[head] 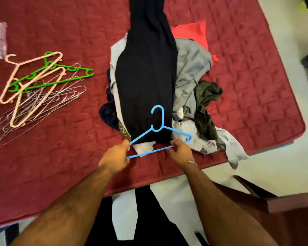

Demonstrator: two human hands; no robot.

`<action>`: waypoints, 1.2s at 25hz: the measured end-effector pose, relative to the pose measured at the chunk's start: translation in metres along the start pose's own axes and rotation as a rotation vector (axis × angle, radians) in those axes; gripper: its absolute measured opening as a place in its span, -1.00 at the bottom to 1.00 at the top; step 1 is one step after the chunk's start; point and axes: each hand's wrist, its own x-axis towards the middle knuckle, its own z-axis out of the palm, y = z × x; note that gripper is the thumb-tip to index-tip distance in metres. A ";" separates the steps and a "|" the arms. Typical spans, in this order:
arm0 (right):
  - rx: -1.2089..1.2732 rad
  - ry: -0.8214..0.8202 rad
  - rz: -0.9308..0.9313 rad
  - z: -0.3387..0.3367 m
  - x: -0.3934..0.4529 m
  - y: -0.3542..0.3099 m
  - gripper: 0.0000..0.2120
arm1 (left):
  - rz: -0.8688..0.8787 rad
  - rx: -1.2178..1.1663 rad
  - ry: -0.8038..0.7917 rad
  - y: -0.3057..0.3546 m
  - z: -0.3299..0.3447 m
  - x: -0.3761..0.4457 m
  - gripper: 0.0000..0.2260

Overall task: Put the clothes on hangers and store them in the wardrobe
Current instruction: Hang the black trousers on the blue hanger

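- We see a blue plastic hanger (160, 134) lying at the near end of a long dark garment (148, 71), which is spread on top of the clothes pile on a bed with a red quilted cover (61, 157).
- Our left hand (116, 153) pinches the left corner of the blue plastic hanger, where the sloping arm meets the bottom bar; the fingers are curled around the plastic.
- Our right hand (180, 151) pinches the bottom bar of the same hanger near its right end, so both grips are closed on the hanger.
- The hook of the hanger points away from us and lies over the dark garment; the bottom bar is nearer to us than the hem of the garment.
- To the right of the dark garment, touching it, lies a crumpled grey garment (190, 68), and an olive green cloth (205, 107) rests on that one.
- Behind the grey garment, a red cloth (194, 32) shows partly.
- Well to the left of the dark garment there is a heap of other hangers: a green plastic hanger (52, 77), two pale pink hangers (25, 82) and many thin wire hangers (43, 103) under them.
- At the near right of the bed stands a dark red-brown chair (283, 210) on the pale floor.
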 end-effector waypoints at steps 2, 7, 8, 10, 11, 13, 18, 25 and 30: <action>0.050 -0.065 0.137 0.019 0.014 -0.004 -0.49 | -0.032 -0.001 0.013 0.015 0.019 0.002 -0.66; 0.283 -0.041 0.411 0.050 0.063 -0.006 -0.39 | -0.120 0.055 0.097 0.018 0.047 0.013 -0.63; 0.348 -0.032 0.443 0.056 0.070 -0.006 -0.36 | -0.131 0.055 0.110 0.014 0.050 0.016 -0.63; 0.572 0.011 0.498 0.065 0.075 -0.003 -0.37 | -0.131 0.053 0.138 0.007 0.052 0.022 -0.65; 0.710 0.035 0.523 0.068 0.073 -0.004 -0.43 | -0.129 0.061 0.144 0.005 0.052 0.024 -0.66; 0.866 0.088 0.534 0.072 0.071 -0.004 -0.52 | -0.129 0.071 0.143 0.004 0.051 0.027 -0.66; 0.750 0.125 0.650 0.068 0.067 -0.021 -0.62 | -0.151 0.091 0.114 0.016 0.052 0.015 -0.65; 0.179 0.462 0.562 0.058 0.016 -0.071 -0.64 | -0.166 0.124 0.183 0.037 0.042 -0.007 -0.71; 1.490 0.611 0.574 0.063 0.016 -0.096 -0.95 | -0.110 0.105 0.238 0.020 0.024 0.006 -0.74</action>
